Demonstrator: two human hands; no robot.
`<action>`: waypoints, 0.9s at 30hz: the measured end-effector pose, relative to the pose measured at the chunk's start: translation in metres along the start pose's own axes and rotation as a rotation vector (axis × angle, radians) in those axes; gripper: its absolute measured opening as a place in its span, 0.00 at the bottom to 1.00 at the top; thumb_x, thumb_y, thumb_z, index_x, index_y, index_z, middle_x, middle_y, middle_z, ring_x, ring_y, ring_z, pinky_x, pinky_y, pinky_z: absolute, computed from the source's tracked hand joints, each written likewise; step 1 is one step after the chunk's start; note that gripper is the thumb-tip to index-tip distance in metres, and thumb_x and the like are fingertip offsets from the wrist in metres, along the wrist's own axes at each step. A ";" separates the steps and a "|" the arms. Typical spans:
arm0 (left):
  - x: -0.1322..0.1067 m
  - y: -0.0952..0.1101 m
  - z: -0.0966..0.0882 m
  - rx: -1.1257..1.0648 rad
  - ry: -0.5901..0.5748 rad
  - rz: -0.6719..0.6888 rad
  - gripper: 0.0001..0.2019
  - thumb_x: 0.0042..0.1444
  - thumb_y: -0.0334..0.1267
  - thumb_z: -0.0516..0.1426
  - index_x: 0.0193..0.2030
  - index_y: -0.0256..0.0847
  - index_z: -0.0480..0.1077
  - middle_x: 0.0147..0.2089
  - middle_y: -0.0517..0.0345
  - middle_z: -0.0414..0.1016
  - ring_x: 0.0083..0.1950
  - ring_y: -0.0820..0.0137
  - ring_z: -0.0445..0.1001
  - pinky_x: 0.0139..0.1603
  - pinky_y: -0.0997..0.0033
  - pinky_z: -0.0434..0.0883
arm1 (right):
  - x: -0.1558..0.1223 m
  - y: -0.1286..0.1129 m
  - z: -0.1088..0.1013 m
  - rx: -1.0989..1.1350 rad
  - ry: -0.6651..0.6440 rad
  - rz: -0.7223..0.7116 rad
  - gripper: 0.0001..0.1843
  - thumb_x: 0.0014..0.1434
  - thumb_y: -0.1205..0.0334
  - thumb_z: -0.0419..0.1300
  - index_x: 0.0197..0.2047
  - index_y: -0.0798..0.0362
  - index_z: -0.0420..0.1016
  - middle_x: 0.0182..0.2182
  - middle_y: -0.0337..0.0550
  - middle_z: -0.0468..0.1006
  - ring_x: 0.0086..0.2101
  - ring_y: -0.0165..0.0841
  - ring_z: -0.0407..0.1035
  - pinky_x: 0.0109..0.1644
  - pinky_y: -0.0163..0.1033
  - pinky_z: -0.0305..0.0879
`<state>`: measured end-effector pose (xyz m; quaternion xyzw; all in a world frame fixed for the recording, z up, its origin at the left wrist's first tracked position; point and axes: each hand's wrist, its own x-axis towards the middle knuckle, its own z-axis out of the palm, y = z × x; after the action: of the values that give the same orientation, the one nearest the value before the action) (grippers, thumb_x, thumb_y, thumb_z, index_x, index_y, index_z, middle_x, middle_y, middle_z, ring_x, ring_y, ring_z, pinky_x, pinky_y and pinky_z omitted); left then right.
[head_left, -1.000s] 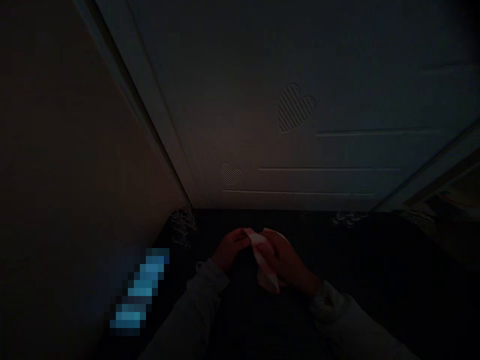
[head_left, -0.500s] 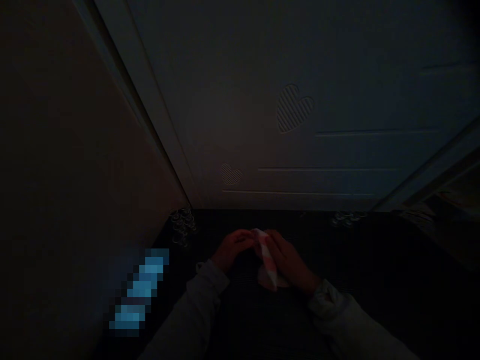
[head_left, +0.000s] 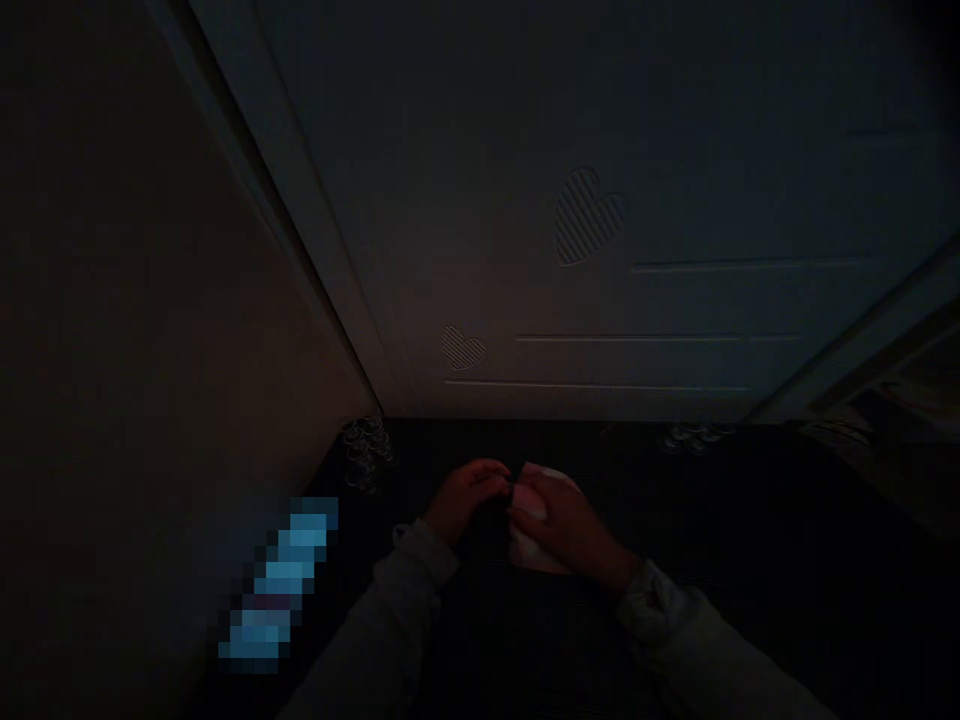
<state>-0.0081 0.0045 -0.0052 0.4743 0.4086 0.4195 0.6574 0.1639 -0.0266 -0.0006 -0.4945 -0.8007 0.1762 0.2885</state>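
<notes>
A pink and white flat piece (head_left: 529,555), like cloth or paper, is at the middle of the dark tabletop (head_left: 480,650). My right hand (head_left: 574,515) lies over it, fingers bent around its upper part, with its lower end showing beneath the palm. My left hand (head_left: 469,495) has its fingers pinched together at the piece's left edge, meeting the right fingertips. What sits between the left fingertips is too dark and small to make out. Both arms wear light long sleeves.
A cluster of clear ring-like items (head_left: 366,450) stands at the left back corner, another similar cluster (head_left: 694,437) at the right back. A bright blurred-out screen (head_left: 281,590) is at left. Behind rises a panel with embossed hearts (head_left: 589,218); a wall (head_left: 150,350) bounds the left.
The pink and white piece has turned from a narrow, edge-on fold to a broader face under my right hand. My right fingers have shifted around it; the left hand has barely moved.
</notes>
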 end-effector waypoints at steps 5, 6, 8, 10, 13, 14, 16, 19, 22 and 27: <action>-0.001 -0.002 -0.001 0.005 -0.028 0.001 0.09 0.44 0.35 0.62 0.36 0.39 0.73 0.30 0.61 0.76 0.34 0.71 0.73 0.41 0.70 0.66 | 0.003 0.001 0.000 0.039 0.092 -0.025 0.09 0.52 0.59 0.59 0.36 0.54 0.71 0.34 0.46 0.76 0.37 0.40 0.70 0.43 0.45 0.64; -0.001 -0.002 -0.001 0.006 -0.027 0.011 0.10 0.44 0.35 0.62 0.36 0.39 0.73 0.31 0.61 0.76 0.34 0.71 0.73 0.41 0.70 0.66 | 0.003 0.002 0.001 0.058 0.107 -0.041 0.09 0.52 0.59 0.59 0.37 0.54 0.71 0.35 0.47 0.76 0.39 0.40 0.70 0.45 0.45 0.64; 0.000 -0.003 -0.001 0.006 -0.019 0.023 0.10 0.44 0.35 0.62 0.36 0.39 0.73 0.31 0.61 0.76 0.34 0.71 0.73 0.41 0.71 0.66 | 0.004 0.004 0.002 0.084 0.117 -0.043 0.08 0.53 0.62 0.57 0.38 0.53 0.71 0.37 0.47 0.76 0.41 0.40 0.70 0.47 0.46 0.63; 0.000 -0.003 -0.001 0.008 -0.008 0.020 0.11 0.43 0.35 0.63 0.35 0.39 0.73 0.31 0.61 0.76 0.35 0.71 0.73 0.42 0.70 0.66 | 0.003 0.005 0.003 0.100 0.102 -0.011 0.09 0.53 0.65 0.56 0.39 0.52 0.72 0.38 0.47 0.77 0.40 0.40 0.70 0.46 0.45 0.64; 0.000 -0.002 0.000 0.009 0.009 0.021 0.11 0.42 0.35 0.63 0.35 0.38 0.73 0.31 0.60 0.76 0.34 0.70 0.73 0.41 0.70 0.66 | 0.003 0.006 0.003 0.128 0.079 0.028 0.11 0.52 0.65 0.56 0.40 0.52 0.72 0.38 0.46 0.77 0.41 0.40 0.70 0.46 0.45 0.64; 0.000 -0.001 0.000 0.007 0.012 0.025 0.10 0.42 0.35 0.63 0.35 0.38 0.73 0.30 0.60 0.75 0.34 0.71 0.72 0.40 0.70 0.65 | 0.002 0.005 0.003 0.143 0.070 0.038 0.11 0.53 0.64 0.56 0.41 0.52 0.71 0.40 0.47 0.77 0.42 0.40 0.70 0.47 0.45 0.64; -0.001 0.000 0.001 -0.001 0.020 0.023 0.09 0.43 0.35 0.62 0.34 0.38 0.73 0.29 0.61 0.75 0.32 0.72 0.72 0.39 0.71 0.65 | 0.000 0.005 0.002 0.174 0.053 0.056 0.12 0.54 0.60 0.57 0.43 0.52 0.71 0.42 0.48 0.77 0.44 0.41 0.69 0.48 0.46 0.63; -0.001 0.001 0.001 -0.003 0.049 0.010 0.09 0.44 0.36 0.61 0.34 0.38 0.72 0.27 0.62 0.74 0.30 0.73 0.70 0.38 0.71 0.64 | -0.001 0.003 -0.001 0.212 0.049 0.071 0.14 0.56 0.56 0.55 0.45 0.52 0.71 0.45 0.49 0.75 0.47 0.42 0.68 0.50 0.48 0.62; -0.001 0.002 0.001 -0.038 0.081 0.001 0.10 0.43 0.37 0.62 0.35 0.37 0.72 0.26 0.61 0.73 0.30 0.73 0.69 0.36 0.72 0.64 | -0.001 0.001 -0.005 0.241 0.046 0.043 0.15 0.61 0.56 0.49 0.44 0.51 0.72 0.44 0.48 0.76 0.46 0.41 0.69 0.51 0.47 0.62; -0.001 0.004 0.002 -0.094 0.120 -0.020 0.11 0.41 0.38 0.62 0.33 0.36 0.72 0.26 0.60 0.73 0.29 0.73 0.69 0.35 0.72 0.64 | 0.001 0.001 -0.007 0.271 0.061 0.002 0.23 0.65 0.55 0.39 0.44 0.50 0.74 0.43 0.46 0.78 0.46 0.39 0.69 0.54 0.46 0.61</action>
<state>-0.0073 0.0040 -0.0013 0.4127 0.4317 0.4596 0.6573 0.1685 -0.0249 0.0047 -0.4570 -0.7600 0.2677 0.3767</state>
